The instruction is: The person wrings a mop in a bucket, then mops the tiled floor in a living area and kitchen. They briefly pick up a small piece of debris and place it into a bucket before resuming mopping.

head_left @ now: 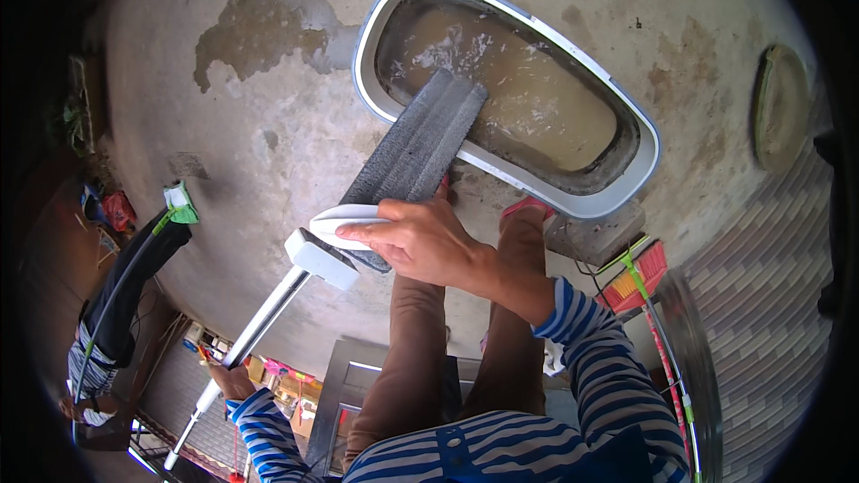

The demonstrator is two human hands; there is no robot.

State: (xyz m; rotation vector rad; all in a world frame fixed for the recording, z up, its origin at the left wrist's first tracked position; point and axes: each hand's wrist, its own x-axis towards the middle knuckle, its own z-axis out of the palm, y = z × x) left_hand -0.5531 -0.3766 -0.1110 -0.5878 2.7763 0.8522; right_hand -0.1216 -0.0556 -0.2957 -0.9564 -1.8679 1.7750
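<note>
My right hand [420,241] is closed round a white plastic piece [342,217] on the near end of a long grey mop pad [414,138]. The pad's far end lies over the rim and muddy water of an oval white tub [637,157]. Just left of that piece is the white block head [318,259] of a mop. My left hand [233,378], low at the left, is closed on this mop's white handle [208,394], which slants down toward the lower left.
A person [125,286] at left holds a mop with a green and white head [182,204]. Green-handled tools and a red slotted item [633,279] stand at lower right. A round pale object [777,105] lies at right on stained concrete [242,107], beside tiled ground [761,322].
</note>
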